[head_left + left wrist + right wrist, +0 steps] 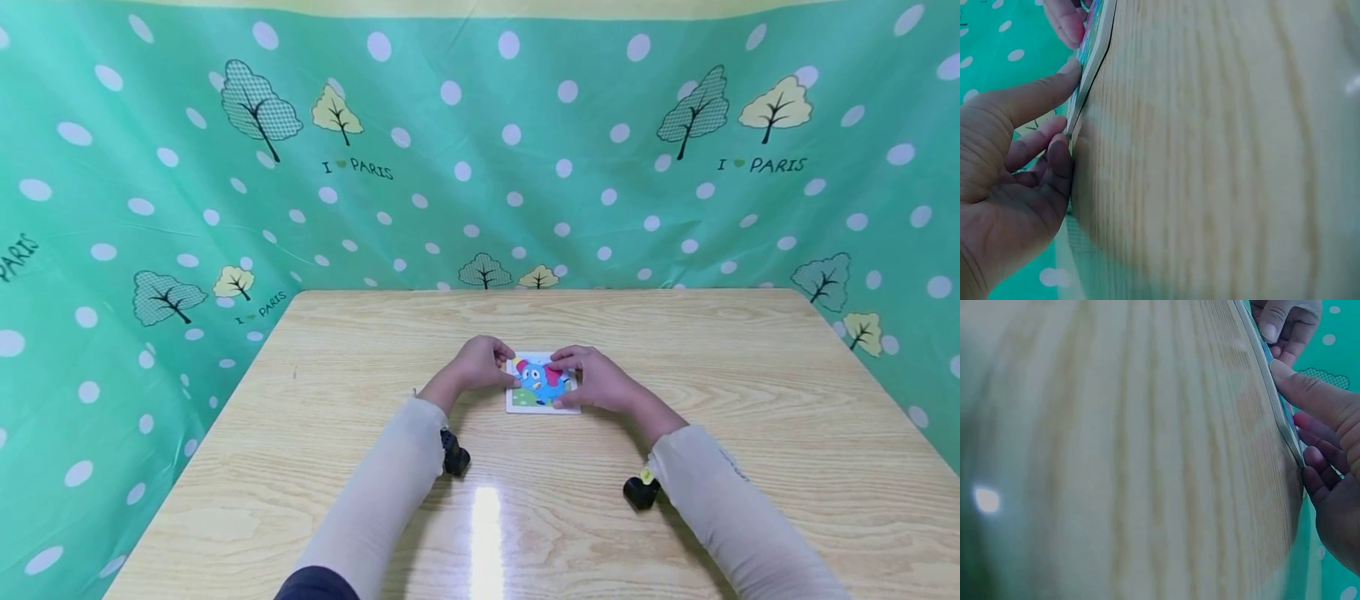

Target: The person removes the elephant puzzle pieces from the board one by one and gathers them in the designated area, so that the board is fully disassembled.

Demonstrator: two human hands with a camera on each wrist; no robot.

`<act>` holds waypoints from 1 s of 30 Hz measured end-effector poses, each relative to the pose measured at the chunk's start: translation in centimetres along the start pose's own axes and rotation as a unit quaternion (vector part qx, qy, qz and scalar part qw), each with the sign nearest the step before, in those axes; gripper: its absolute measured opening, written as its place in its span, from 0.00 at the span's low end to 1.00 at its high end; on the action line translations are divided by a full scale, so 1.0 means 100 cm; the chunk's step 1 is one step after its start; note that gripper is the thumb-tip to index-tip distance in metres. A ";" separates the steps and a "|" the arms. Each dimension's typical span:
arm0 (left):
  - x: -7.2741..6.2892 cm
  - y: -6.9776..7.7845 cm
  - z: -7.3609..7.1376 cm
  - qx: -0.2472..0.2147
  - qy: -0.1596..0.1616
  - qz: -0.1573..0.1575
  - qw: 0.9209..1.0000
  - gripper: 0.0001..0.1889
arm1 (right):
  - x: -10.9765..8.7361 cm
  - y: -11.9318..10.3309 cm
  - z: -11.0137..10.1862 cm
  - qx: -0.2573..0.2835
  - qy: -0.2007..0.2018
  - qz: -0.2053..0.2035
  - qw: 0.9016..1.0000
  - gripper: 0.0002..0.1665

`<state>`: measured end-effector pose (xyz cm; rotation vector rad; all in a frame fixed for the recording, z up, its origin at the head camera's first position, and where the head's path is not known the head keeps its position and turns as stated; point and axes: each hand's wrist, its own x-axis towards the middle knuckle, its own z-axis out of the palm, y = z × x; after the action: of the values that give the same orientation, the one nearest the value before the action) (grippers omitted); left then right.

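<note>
On the table lies a small square picture board (531,398) with a white rim and a cartoon of a blue elephant with pink ears. From its left side my left hand (483,364) holds it, thumb over the edge and fingers curled by the far left corner. My right hand (597,380) grips the right side, its thumb low on the picture and its fingertips near the top. In the left wrist view, the left thumb (1054,90) rests on the board's face. The right wrist view has the right thumb (1310,394) at the board's edge, other fingers behind.
A pale wood-grain table (360,358) spreads around the board, with a bright light reflection near the front. Green dotted cloth (450,125) hangs behind and along the sides. Black wrist cameras hang under the left cuff (455,458) and right cuff (641,493).
</note>
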<state>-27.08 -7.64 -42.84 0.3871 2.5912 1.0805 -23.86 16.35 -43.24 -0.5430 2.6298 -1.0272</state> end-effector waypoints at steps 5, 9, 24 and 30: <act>-0.001 0.001 -0.001 -0.001 -0.003 -0.005 1.000 0.24 | 0.001 0.001 0.000 0.000 -0.001 0.001 1.000 0.38; 0.000 0.003 -0.002 -0.010 -0.011 -0.014 1.000 0.24 | 0.001 0.001 0.001 -0.003 -0.002 0.000 1.000 0.38; 0.001 0.003 -0.001 -0.003 -0.014 -0.015 1.000 0.23 | 0.000 0.000 0.000 -0.011 0.000 -0.003 1.000 0.38; -0.001 0.004 -0.001 0.021 -0.005 -0.006 1.000 0.24 | 0.000 0.001 0.000 -0.007 -0.001 -0.006 1.000 0.38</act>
<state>-27.00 -7.46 -42.52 0.3859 2.6083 1.0192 -23.87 16.42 -43.30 -0.5648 2.6368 -1.0104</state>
